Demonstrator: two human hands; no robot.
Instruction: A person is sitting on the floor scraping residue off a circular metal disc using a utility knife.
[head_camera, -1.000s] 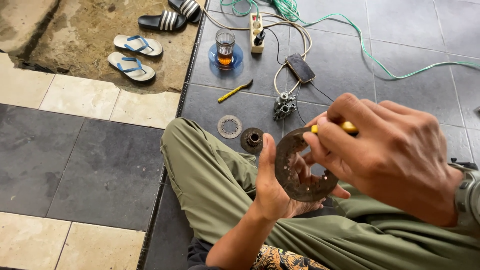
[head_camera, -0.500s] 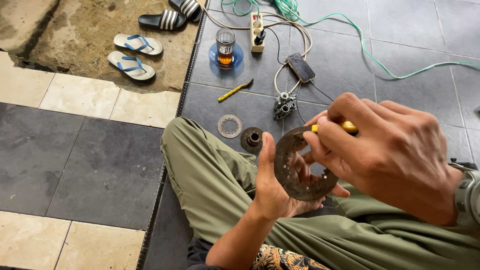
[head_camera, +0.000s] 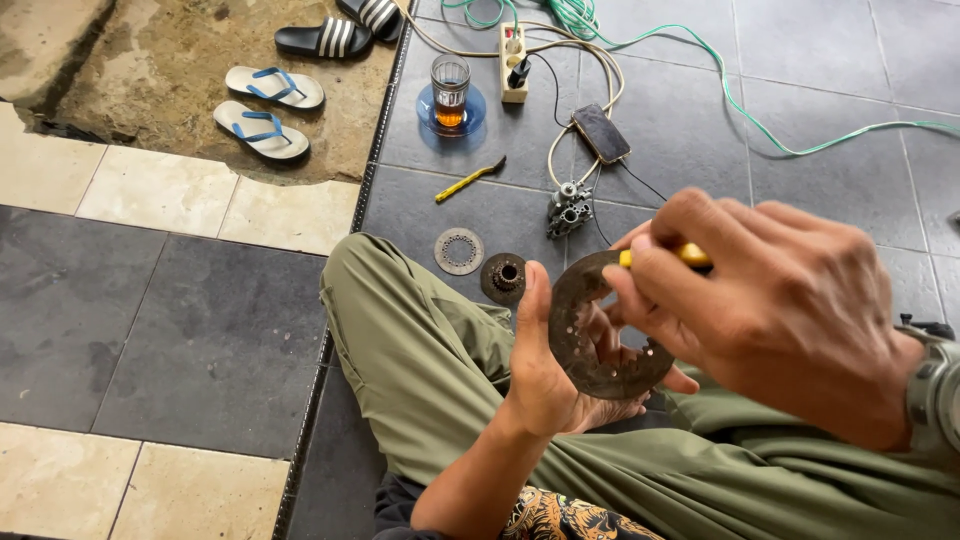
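the rusty round metal plate (head_camera: 600, 340) stands on its edge, up in the air above the person's lap, with its flat face turned to the right. the left hand (head_camera: 555, 375) is wrapped around it from behind, thumb up along the rim, fingers closed on the plate. the right hand (head_camera: 770, 300) is just beside the plate on its right and is closed on a yellow-handled tool (head_camera: 690, 256), whose tip touches near the plate's top edge. the right hand is the one nearer the top rim. farther off on the floor (head_camera: 850, 170) lie a thin ring (head_camera: 459, 250), a small hub (head_camera: 503, 277), a metal part (head_camera: 568, 210), a phone (head_camera: 600, 133) and a glass (head_camera: 450, 90).
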